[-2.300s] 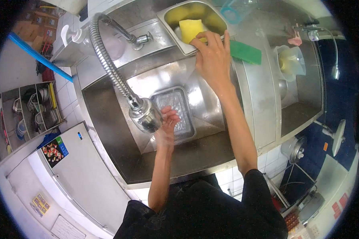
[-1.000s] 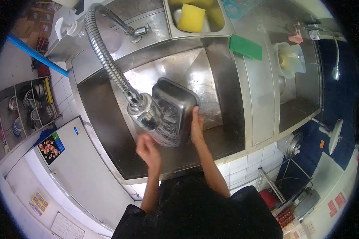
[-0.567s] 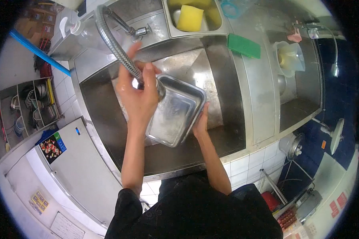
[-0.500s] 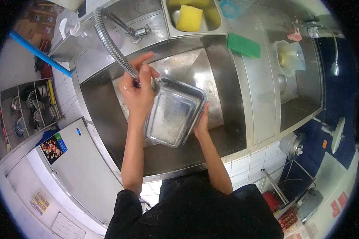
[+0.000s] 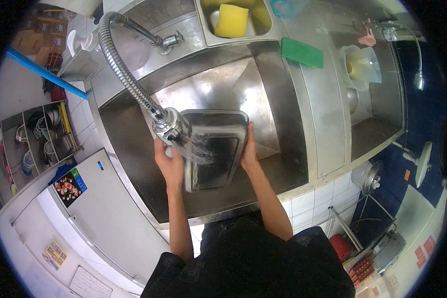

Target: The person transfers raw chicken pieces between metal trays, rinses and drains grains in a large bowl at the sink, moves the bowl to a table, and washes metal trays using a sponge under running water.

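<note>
A rectangular metal pan (image 5: 217,158) hangs tilted over the sink, slightly blurred, between my two hands. My left hand (image 5: 168,164) grips its left side, with the thumb on the near face and some fingers hidden behind the tap head and pan. Along the right rim, my right hand (image 5: 249,148) is closed around the edge. Water (image 5: 199,153) sprays from the flexible tap's chrome head (image 5: 173,126) onto the upper left of the pan. The tap head is just above my left hand.
The steel sink (image 5: 295,149) surrounds the pan. A yellow sponge (image 5: 232,21) lies in a metal container (image 5: 209,30) behind it. On the right ledge rests a green scouring pad (image 5: 302,52). A pump bottle (image 5: 126,52) stands at the back left; a second basin (image 5: 377,126) is on the right.
My left hand has come down from the tap head to the pan's left side. Water now visibly sprays onto the pan, which has turned more upright in view. My right hand keeps its hold.
</note>
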Available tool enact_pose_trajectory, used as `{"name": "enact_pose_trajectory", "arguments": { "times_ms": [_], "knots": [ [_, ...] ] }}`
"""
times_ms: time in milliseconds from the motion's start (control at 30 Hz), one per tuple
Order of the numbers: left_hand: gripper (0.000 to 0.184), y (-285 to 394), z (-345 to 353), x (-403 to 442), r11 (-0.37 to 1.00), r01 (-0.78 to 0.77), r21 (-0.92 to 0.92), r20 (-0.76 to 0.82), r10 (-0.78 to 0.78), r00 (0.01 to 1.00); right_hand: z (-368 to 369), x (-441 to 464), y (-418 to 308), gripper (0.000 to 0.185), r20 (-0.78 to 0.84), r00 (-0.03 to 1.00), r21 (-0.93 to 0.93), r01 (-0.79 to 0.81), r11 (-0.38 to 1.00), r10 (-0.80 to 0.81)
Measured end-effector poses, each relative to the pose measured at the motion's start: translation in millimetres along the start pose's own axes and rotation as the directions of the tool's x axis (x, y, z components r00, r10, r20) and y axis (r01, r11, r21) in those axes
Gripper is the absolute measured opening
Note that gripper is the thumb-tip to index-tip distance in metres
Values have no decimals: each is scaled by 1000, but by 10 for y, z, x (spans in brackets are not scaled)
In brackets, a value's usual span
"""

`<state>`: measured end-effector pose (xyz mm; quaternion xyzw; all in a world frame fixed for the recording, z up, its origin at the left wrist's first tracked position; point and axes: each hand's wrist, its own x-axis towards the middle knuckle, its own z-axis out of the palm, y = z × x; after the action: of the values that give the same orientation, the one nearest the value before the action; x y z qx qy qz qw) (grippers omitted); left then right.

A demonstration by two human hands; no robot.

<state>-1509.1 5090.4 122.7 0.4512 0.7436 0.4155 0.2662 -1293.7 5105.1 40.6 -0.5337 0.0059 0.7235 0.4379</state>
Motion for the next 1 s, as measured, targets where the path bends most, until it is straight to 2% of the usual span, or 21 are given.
{"name": "enact_pose_trajectory", "arguments": {
  "times_ms": [67, 100, 167, 200, 233, 300, 367, 400, 467, 500, 567, 633, 700, 733, 767, 800, 833, 867, 900, 967, 1000],
  "knots": [
    [31, -140, -91, -178, 954, 298, -31, 197, -287, 938, -5, -24, -40, 90, 6, 998, 43, -62, 997, 62],
    [31, -223, -109, -249, 953, 301, -29, 194, -290, 937, -10, -33, -53, 89, 16, 992, 86, -125, 988, 124],
    [29, -349, -159, -361, 927, 366, 82, 362, -370, 856, -174, 105, 55, 82, -17, 994, 111, -105, 988, 107],
    [31, -256, -130, -295, 898, 433, 76, 450, -419, 789, -230, 138, 71, 78, -56, 996, 154, -54, 987, 63],
    [31, -231, -29, -242, 896, 438, 75, 444, -423, 790, -307, 194, 65, 74, -95, 995, 192, 1, 981, 17],
    [35, -168, 254, -129, 902, 424, -80, 499, -332, 800, -476, 393, 31, 68, -21, 999, 263, -27, 964, 34],
    [36, 62, 533, -38, 961, 277, -12, 488, -236, 840, -337, 315, -168, 67, -173, 978, -132, 96, 987, -118],
    [37, 249, 661, 5, 979, 202, 35, 492, -193, 849, -253, 282, -203, 65, -180, 969, -200, 134, 971, -170],
    [33, 569, 829, -61, 993, 0, 117, 485, -57, 872, 6, 16, -375, 71, -58, 978, -197, 188, 962, -203],
    [33, 588, 888, -138, 994, 2, 113, 478, -56, 877, 149, -129, -445, 73, 14, 978, -149, 206, 967, -206],
    [30, 613, 890, -298, 985, -161, 56, 409, 124, 904, 194, -250, -399, 75, 93, 976, -122, 206, 971, -196],
    [33, 632, 717, -418, 990, -126, 68, 458, 81, 885, 209, -308, -277, 80, 162, 967, -81, 211, 974, -196],
    [32, 490, 580, -504, 992, 62, -107, 553, 7, 833, 199, -272, -75, 88, -22, 954, -606, 225, 763, -298],
    [32, 370, 538, -503, 993, 61, -100, 554, 5, 832, 198, -302, -40, 98, -38, 974, -530, 171, 831, -225],
    [33, 237, 509, -497, 894, 308, -326, 491, -118, 863, 184, -298, 15, 98, -41, 973, -525, 171, 834, -225],
    [35, 163, 496, -474, 683, 493, -539, 460, -252, 851, 158, -268, 89, 91, -35, 987, -466, 121, 876, -155],
    [35, 249, 469, -370, 684, 494, -538, 469, -244, 849, 183, -267, 104, 85, -24, 996, -406, 72, 911, -89],
    [36, 339, 424, -276, 780, 358, -513, 335, -202, 920, 178, -308, 115, 81, -44, 998, -339, -63, 939, 51],
    [37, 489, 363, -205, 858, 221, -463, 193, -146, 970, 152, -334, 128, 81, -48, 997, -340, -67, 938, 54],
    [37, 900, 151, -193, 851, 219, -478, 263, -100, 960, 87, -395, 154, 74, 82, 955, -181, -266, 947, 284],
    [37, 1009, 67, -237, 843, 211, -494, 325, -46, 945, 38, -429, 168, 74, 78, 954, -182, -272, 945, 290]
  ]
}}
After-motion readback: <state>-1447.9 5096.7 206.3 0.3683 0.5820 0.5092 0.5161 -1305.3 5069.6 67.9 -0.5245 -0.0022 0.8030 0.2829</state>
